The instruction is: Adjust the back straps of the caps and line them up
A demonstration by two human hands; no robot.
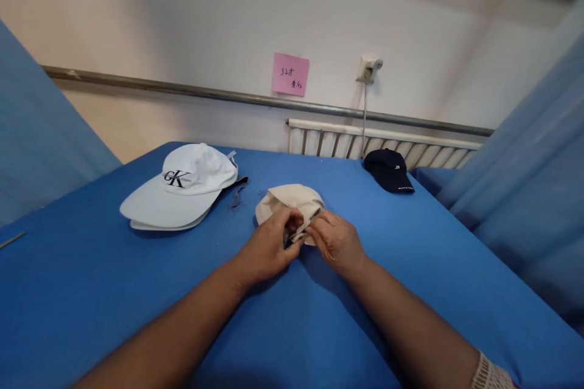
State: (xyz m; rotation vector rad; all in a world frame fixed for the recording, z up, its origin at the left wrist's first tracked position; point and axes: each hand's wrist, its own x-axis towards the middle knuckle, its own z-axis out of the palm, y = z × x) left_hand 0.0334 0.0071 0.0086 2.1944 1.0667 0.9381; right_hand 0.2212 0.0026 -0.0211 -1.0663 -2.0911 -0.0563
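Observation:
A beige cap [294, 196] lies in the middle of the blue-covered table [274, 328], its strap side facing me. My left hand [276, 243] is closed on the near edge of the cap, thumb and fingers curled around the opening. From the other side, my right hand [335, 240] pinches the same near edge, with its fingertips close to those of the left. The strap between my fingers is mostly hidden. The cap's brim is not clearly visible.
White caps [196, 170] with black lettering are stacked at the left, a dark strap trailing behind. A navy cap [387, 167] sits at the far right. Behind the table are a radiator [328, 141], a pink note [291, 75] and a plugged socket [366, 70]. Blue curtains [524, 194] flank both sides.

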